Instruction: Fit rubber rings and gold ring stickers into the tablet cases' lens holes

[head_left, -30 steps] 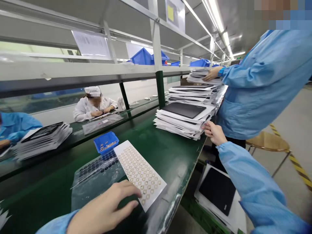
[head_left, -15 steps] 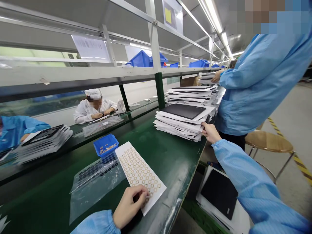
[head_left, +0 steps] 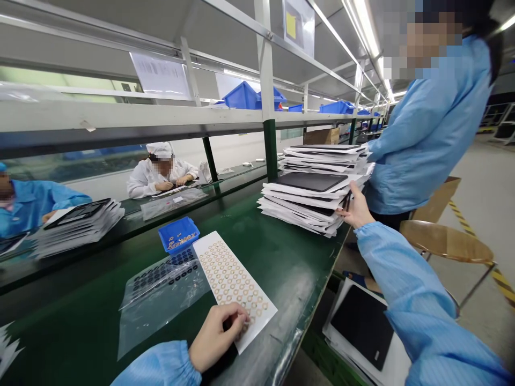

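On the green bench lies a white sheet of small gold rings (head_left: 231, 273), slanting toward me. My left hand (head_left: 219, 332) rests over its near end, thumb and fingertips pinched together; whatever they hold is hidden. Farther right, my right hand (head_left: 359, 208) grips the right edge of a stack of white sheets (head_left: 300, 206), thumb near the top and fingers lower down between the layers. A dark flat panel (head_left: 309, 181) lies on top of this stack.
Left of the ring sheet are a clear plastic bag (head_left: 156, 316) with black rings and a blue bin (head_left: 179, 236) of small rings. Below the bench edge sits another pile with a black panel (head_left: 364, 324). A co-worker in blue (head_left: 426, 134) stands beside a wooden stool (head_left: 446, 241).
My right hand has shifted slightly up and right along the stack's edge, its thumb now higher. My left hand stays pinched on the ring sheet. The standing co-worker has moved back and turned.
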`<control>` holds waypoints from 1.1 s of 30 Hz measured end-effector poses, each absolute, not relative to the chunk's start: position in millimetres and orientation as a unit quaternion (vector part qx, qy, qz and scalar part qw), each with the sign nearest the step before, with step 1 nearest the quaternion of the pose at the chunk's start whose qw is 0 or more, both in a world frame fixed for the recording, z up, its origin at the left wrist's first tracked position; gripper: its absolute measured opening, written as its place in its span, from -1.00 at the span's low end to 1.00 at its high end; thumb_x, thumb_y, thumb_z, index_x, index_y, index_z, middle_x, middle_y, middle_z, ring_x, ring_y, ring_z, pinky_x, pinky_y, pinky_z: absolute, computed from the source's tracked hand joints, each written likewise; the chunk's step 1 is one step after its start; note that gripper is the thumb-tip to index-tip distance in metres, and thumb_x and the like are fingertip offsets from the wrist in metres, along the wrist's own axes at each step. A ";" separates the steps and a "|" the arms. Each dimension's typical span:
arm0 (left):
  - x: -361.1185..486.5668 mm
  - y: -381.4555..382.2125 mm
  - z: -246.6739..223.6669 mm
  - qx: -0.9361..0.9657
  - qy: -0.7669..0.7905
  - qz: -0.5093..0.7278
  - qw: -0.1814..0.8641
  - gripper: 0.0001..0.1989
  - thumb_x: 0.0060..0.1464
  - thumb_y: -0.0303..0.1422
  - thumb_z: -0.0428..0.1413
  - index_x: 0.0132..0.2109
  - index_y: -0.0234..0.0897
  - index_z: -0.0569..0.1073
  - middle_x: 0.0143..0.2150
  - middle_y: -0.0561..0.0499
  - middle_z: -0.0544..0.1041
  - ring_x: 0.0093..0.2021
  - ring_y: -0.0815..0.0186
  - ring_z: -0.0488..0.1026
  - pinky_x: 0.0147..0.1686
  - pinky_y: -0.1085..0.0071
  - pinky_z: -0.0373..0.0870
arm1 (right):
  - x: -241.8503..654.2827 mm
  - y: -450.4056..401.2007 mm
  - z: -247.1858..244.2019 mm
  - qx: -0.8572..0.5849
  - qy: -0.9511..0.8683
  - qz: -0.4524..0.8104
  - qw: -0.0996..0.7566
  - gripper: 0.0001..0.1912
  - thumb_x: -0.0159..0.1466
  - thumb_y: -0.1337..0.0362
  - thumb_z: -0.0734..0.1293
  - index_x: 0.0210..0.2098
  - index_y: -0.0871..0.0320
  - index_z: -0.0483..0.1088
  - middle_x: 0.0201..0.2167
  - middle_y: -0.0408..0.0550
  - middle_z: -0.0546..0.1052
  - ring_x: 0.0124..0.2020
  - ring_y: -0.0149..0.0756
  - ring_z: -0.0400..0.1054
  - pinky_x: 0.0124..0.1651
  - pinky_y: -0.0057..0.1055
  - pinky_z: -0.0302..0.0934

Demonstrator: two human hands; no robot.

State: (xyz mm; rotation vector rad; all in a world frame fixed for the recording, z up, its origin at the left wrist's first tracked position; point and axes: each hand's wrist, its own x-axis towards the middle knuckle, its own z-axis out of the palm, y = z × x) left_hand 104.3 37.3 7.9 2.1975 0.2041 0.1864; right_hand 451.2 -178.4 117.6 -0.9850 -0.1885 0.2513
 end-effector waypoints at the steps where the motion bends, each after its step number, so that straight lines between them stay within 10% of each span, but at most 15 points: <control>1: 104.4 37.1 8.3 0.887 0.082 0.075 0.448 -0.56 0.11 -0.04 -0.06 -0.41 -0.33 0.44 -0.51 -0.04 0.46 -0.52 0.35 0.33 -0.45 0.49 0.26 | 451.5 -178.2 119.3 -0.484 -0.086 0.121 0.863 -0.65 0.24 0.05 0.31 -0.49 0.14 0.20 -0.75 -0.22 0.32 -0.86 -0.53 0.03 -0.90 -0.62 -0.27; 17: 105.3 35.5 7.4 0.893 0.074 0.082 0.436 -0.57 0.10 -0.07 -0.08 -0.41 -0.33 0.47 -0.48 -0.06 0.49 -0.47 0.32 0.34 -0.42 0.47 0.22 | 440.0 -194.6 133.6 -0.772 0.019 0.068 0.631 -0.62 0.18 0.18 0.45 -0.63 0.22 0.29 -0.87 -0.17 0.23 -0.88 -0.62 -0.14 -0.88 -0.64 -0.34; 33: 105.2 35.1 9.5 0.895 0.065 0.091 0.431 -0.59 0.11 -0.09 -0.08 -0.42 -0.31 0.46 -0.49 -0.04 0.47 -0.48 0.33 0.32 -0.43 0.48 0.23 | 399.3 -188.4 120.6 -0.719 -0.030 0.169 0.674 -0.61 0.39 0.19 0.19 -0.52 0.26 0.32 -0.81 -0.12 0.29 -0.87 -0.67 -0.20 -0.87 -0.74 -0.34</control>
